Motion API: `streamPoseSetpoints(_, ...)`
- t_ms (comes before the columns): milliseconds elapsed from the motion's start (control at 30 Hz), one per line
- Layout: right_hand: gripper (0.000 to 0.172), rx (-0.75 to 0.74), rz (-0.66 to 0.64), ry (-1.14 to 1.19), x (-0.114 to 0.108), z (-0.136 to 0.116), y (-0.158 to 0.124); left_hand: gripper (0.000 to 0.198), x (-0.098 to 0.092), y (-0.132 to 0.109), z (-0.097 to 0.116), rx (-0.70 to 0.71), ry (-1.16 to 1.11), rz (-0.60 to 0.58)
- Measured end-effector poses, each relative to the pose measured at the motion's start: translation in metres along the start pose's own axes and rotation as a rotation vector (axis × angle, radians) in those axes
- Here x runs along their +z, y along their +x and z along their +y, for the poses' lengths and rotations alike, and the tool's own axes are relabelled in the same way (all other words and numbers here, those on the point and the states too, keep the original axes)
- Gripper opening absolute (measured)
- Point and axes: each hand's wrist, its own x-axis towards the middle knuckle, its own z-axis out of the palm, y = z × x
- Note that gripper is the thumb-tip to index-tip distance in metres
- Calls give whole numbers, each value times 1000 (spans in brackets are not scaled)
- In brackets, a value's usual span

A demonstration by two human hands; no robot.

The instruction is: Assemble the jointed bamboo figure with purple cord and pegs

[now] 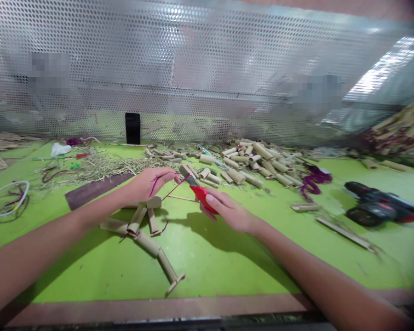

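Note:
My left hand [148, 184] pinches a thin purple cord [174, 188] that runs taut from its fingertips. Under that hand hangs a jointed figure of bamboo tube pieces [146, 232], which rests on the green table [207, 262]. My right hand [229, 212] grips red-handled cutters [198, 188], whose grey blades meet the cord near my left fingertips. Both hands are closed.
A heap of cut bamboo tubes [251, 163] lies behind the hands, with straw-like shavings [103, 165] at the left. A red and black power tool [382, 207] lies at the right. A perforated metal screen [207, 69] closes the back; a black block [133, 128] stands against it.

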Motion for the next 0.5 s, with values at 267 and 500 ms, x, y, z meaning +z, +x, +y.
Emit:
streamPoseSetpoints(267,55,32,-37,-129,5,5,4,48,20,11,-16,-394,-128,158)
streamPoseSetpoints(500,52,43,-3,-288,5,5,6,39,32,18,-10,-531,-265,132)
